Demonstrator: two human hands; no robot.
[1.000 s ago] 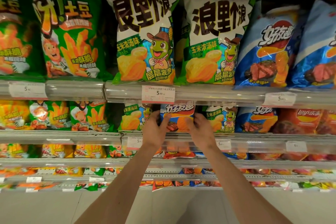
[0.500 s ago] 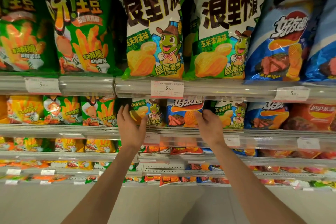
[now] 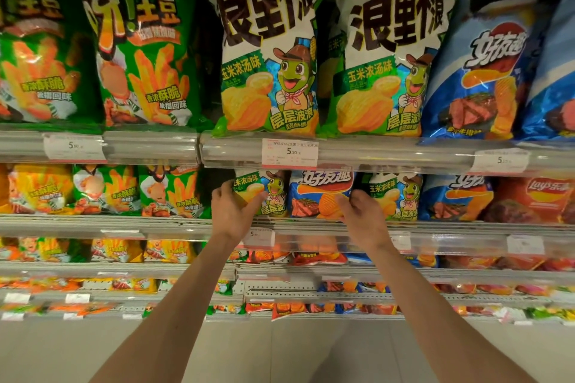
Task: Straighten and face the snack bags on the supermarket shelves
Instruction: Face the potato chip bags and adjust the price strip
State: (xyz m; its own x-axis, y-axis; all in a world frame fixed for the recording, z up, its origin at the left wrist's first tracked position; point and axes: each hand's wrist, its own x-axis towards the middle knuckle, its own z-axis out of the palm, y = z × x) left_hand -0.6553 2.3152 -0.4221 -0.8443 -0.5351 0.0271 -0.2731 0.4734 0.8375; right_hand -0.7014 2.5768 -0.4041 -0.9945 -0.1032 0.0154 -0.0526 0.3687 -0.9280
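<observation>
below white price label (image 3: 289, 152): left hand (image 3: 231, 211) holds green-white corn snack bag (image 3: 263, 193); right hand (image 3: 362, 216) grips blue crisp bag (image 3: 320, 193); uneven tugging risks toppling neighbours.

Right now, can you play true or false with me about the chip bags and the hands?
1. Both hands reach to the second shelf from the top. True.
2. The left hand holds a red bag. False: it is on a small green and white bag.
3. A small blue bag sits between the two hands. True.
4. The right hand is up on the top shelf. False: it is at the right edge of the small blue bag.
5. Big blue bags stand at the right end of the shelf above. True.
</observation>
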